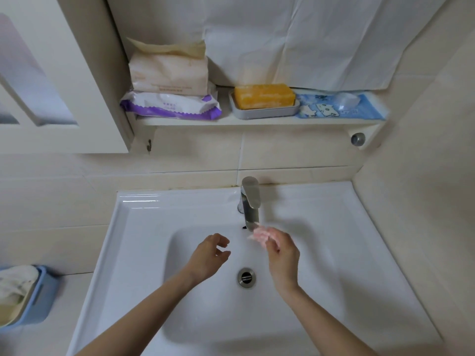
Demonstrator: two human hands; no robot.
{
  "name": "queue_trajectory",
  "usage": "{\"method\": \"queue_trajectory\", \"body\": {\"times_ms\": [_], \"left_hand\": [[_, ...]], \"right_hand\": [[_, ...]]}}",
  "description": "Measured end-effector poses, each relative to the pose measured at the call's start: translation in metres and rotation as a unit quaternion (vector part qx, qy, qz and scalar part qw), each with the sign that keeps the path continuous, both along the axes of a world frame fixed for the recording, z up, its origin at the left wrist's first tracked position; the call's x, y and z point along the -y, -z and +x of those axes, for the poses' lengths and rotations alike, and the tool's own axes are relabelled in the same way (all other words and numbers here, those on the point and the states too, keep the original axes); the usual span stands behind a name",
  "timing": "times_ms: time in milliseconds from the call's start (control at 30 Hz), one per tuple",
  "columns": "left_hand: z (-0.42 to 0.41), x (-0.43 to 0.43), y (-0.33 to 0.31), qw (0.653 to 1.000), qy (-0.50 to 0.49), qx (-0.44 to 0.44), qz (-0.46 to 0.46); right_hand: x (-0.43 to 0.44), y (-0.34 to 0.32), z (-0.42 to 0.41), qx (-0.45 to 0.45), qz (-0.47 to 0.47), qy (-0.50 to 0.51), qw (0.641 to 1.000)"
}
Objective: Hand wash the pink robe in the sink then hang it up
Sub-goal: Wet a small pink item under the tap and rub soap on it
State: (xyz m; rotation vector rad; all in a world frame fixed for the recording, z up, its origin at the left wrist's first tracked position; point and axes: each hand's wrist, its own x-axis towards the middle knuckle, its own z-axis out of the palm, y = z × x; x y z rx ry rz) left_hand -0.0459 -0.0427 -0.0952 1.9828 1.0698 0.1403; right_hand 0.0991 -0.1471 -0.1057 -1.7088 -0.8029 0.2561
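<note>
Centre frame, over sink (133,227): our right hand (282,260) pinches small pink robe (261,234) just under faucet (250,201) spout. Our left hand (209,258) hovers beside, fingers loosely curled, holding nothing. We judge cloth light, soft, limp, clingy once wet; best gathered bunched, both hands.

The pink robe (262,233) is blurred in the right hand (282,258); the left edge crops the blue basket (41,296).

Head view, steeply down over sink (144,227)
</note>
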Motion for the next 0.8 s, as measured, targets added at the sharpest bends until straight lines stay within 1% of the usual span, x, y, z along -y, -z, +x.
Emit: {"method": "queue_trajectory", "body": {"times_ms": [33, 67, 100, 133, 167, 200, 233, 267, 300, 333, 367, 400, 433, 467, 500, 533, 567, 600, 633, 667, 700, 733, 767, 800], "left_hand": [[0.001, -0.001, -0.002, 1.000, -0.008, 0.002, 0.001], [0.003, -0.001, -0.003, 1.000, -0.016, 0.005, 0.002], [0.004, -0.002, -0.004, 1.000, -0.020, 0.007, 0.005], [0.006, -0.002, -0.005, 1.000, -0.023, 0.008, 0.006], [0.007, -0.001, -0.006, 1.000, -0.025, 0.010, 0.007], [0.008, 0.000, -0.006, 1.000, -0.025, 0.010, 0.006], [0.009, 0.000, -0.007, 1.000, -0.024, 0.009, 0.005], [0.010, 0.000, -0.006, 1.000, -0.022, 0.005, 0.006], [0.010, -0.001, -0.006, 1.000, -0.020, 0.002, 0.010], [0.009, -0.002, -0.006, 1.000, -0.017, 0.000, 0.014], [0.008, -0.005, -0.007, 1.000, -0.016, 0.001, 0.020], [0.006, -0.008, -0.009, 1.000, -0.018, 0.003, 0.026], [0.002, -0.012, -0.010, 0.999, -0.022, 0.006, 0.031], [-0.002, -0.015, -0.012, 0.999, -0.027, 0.009, 0.033], [-0.007, -0.018, -0.013, 0.999, -0.032, 0.010, 0.034], [-0.013, -0.020, -0.014, 0.999, -0.035, 0.010, 0.032], [-0.018, -0.020, -0.015, 0.999, -0.039, 0.009, 0.031], [-0.023, -0.021, -0.013, 0.999, -0.041, 0.010, 0.029], [-0.025, -0.020, -0.013, 0.999, -0.036, 0.014, 0.024], [-0.026, -0.017, -0.013, 0.999, -0.025, 0.031, 0.010], [-0.024, -0.012, -0.016, 0.998, -0.014, 0.063, -0.024], [-0.019, -0.007, -0.021, 0.992, -0.013, 0.103, -0.069], [-0.013, -0.003, -0.026, 0.987, -0.026, 0.130, -0.092], [-0.006, -0.001, -0.032, 0.983, -0.054, 0.146, -0.096]], "right_hand": [[-0.008, -0.015, 0.005, -0.041, 0.046, 0.047, 0.997], [-0.022, -0.027, 0.012, -0.032, 0.067, 0.066, 0.995], [-0.040, -0.037, 0.018, 0.014, 0.068, 0.052, 0.996], [-0.061, -0.045, 0.025, 0.084, 0.048, 0.009, 0.995], [-0.085, -0.049, 0.031, 0.168, -0.001, -0.053, 0.984], [-0.108, -0.052, 0.037, 0.262, -0.081, -0.126, 0.953], [-0.128, -0.053, 0.040, 0.359, -0.195, -0.192, 0.892], [-0.144, -0.054, 0.041, 0.446, -0.328, -0.229, 0.800], [-0.156, -0.054, 0.041, 0.521, -0.435, -0.235, 0.696], [-0.161, -0.053, 0.039, 0.580, -0.503, -0.229, 0.599], [-0.163, -0.050, 0.035, 0.627, -0.536, -0.226, 0.519], [-0.160, -0.048, 0.028, 0.661, -0.550, -0.227, 0.457], [-0.157, -0.044, 0.021, 0.685, -0.555, -0.237, 0.409], [-0.151, -0.041, 0.013, 0.695, -0.554, -0.253, 0.382], [-0.145, -0.036, 0.005, 0.698, -0.550, -0.267, 0.372], [-0.137, -0.031, -0.001, 0.690, -0.550, -0.274, 0.382], [-0.127, -0.029, -0.006, 0.667, -0.539, -0.288, 0.425], [-0.117, -0.027, -0.008, 0.607, -0.517, -0.310, 0.518], [-0.107, -0.026, -0.011, 0.500, -0.471, -0.337, 0.644], [-0.097, -0.029, -0.015, 0.353, -0.410, -0.345, 0.766], [-0.088, -0.034, -0.019, 0.181, -0.346, -0.324, 0.862], [-0.080, -0.041, -0.023, -0.007, -0.282, -0.289, 0.915], [-0.075, -0.048, -0.025, -0.181, -0.236, -0.264, 0.917], [-0.069, -0.053, -0.024, -0.306, -0.200, -0.256, 0.895]]}}
